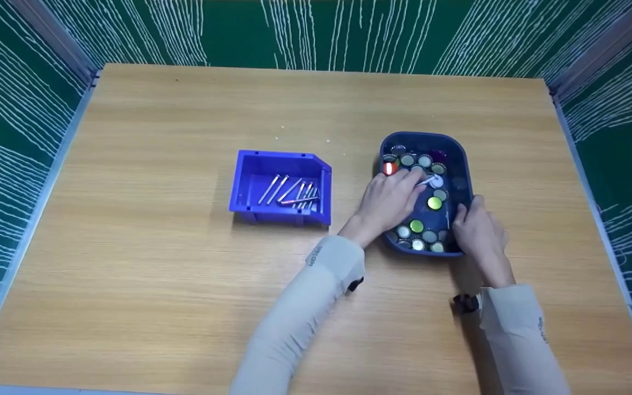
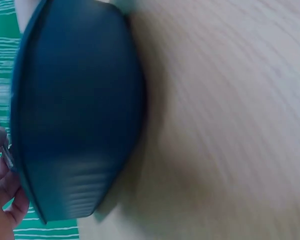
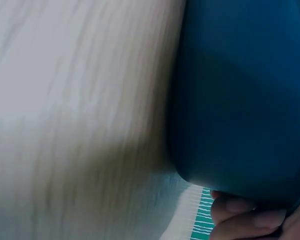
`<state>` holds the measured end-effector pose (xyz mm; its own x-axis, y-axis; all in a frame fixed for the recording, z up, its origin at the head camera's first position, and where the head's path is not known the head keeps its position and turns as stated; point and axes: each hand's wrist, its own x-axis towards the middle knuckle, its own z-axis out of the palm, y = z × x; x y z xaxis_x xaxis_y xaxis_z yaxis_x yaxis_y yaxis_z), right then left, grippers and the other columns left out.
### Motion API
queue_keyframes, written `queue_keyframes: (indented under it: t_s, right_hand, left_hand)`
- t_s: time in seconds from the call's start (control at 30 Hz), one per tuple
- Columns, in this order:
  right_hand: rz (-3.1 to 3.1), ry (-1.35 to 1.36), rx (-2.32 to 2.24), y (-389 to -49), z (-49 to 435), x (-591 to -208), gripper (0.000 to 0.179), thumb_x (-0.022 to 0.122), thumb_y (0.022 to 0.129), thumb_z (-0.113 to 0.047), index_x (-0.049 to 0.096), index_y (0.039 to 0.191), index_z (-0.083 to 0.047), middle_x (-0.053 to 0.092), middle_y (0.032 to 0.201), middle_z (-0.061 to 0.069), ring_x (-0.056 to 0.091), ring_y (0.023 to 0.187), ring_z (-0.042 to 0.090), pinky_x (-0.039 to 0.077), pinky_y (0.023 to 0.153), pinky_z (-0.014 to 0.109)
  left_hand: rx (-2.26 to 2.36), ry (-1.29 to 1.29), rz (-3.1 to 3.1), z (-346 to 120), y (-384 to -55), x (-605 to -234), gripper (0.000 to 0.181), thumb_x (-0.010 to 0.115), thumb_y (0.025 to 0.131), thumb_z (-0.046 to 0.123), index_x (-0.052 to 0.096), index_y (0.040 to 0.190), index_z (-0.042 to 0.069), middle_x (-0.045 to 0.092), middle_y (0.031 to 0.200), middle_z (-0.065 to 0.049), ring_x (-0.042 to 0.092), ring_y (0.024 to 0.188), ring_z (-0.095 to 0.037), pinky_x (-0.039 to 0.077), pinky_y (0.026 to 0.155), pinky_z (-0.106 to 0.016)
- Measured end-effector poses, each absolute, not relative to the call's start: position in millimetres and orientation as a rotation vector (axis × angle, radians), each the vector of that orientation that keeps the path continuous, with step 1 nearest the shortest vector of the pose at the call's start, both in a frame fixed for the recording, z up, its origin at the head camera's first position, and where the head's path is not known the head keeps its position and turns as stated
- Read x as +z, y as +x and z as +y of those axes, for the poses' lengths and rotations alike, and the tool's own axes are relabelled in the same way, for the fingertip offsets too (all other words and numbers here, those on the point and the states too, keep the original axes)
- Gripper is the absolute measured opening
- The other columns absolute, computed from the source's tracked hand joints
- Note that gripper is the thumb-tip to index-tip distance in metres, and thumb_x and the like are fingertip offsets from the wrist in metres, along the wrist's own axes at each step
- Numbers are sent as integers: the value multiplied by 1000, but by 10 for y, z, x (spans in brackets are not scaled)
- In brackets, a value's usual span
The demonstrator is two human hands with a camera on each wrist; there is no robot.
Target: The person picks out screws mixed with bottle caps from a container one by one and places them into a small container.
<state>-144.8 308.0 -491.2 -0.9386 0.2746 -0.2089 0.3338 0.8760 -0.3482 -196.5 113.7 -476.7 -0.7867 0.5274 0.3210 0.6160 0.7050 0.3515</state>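
Observation:
A dark blue tub (image 1: 467, 181) holds many bottle caps, silver, green and red, among them a green cap (image 1: 434, 203). My left hand (image 1: 390, 198) reaches over its left rim and pinches a shiny metal nail (image 2: 8, 156) between thumb and fingers. At the tub's right side, my right hand (image 1: 480, 230) grips the rim; in the right wrist view its fingers (image 3: 240, 220) curl against the outer wall. Another thin silver nail (image 1: 448, 215) shows along the inside right of the tub. The left palm is hidden from above.
To the left stands a blue-violet bin (image 1: 280, 156) with several silver nails (image 1: 277, 189) lying in it. Both containers are on a wooden table (image 1: 146, 230). Green walls (image 1: 233, 33) with white streaks enclose its back and sides. Small white specks lie behind the bin.

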Motion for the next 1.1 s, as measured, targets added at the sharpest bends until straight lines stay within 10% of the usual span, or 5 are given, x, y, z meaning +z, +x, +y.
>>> queue_keyframes:
  t_s: [0.27,0.6,1.1]
  right_hand:
    - [2906,483,-596,-1449,3077,-4917,44,27,105,-34,42,118,5,58,100,34,59,87,47,41,60,46]
    - [2873,497,-604,-1455,3112,-4925,49,24,105,-36,40,124,6,58,106,35,59,92,47,41,62,47]
    - [2885,459,-619,-1461,3078,-4933,49,25,105,-34,40,125,8,57,104,35,59,89,46,42,62,46]
  left_hand:
    - [-907,-904,-2677,927,-2056,-4589,27,49,103,32,64,121,18,71,119,2,70,105,-17,56,83,-32]
    - [-1103,-704,-2657,551,-2135,-4418,24,54,101,29,66,117,15,73,93,-1,56,64,-11,40,57,-22]
    - [-1185,-438,-2529,-257,-2112,-4441,25,58,99,26,67,115,10,76,96,-6,67,73,-20,51,65,-34]
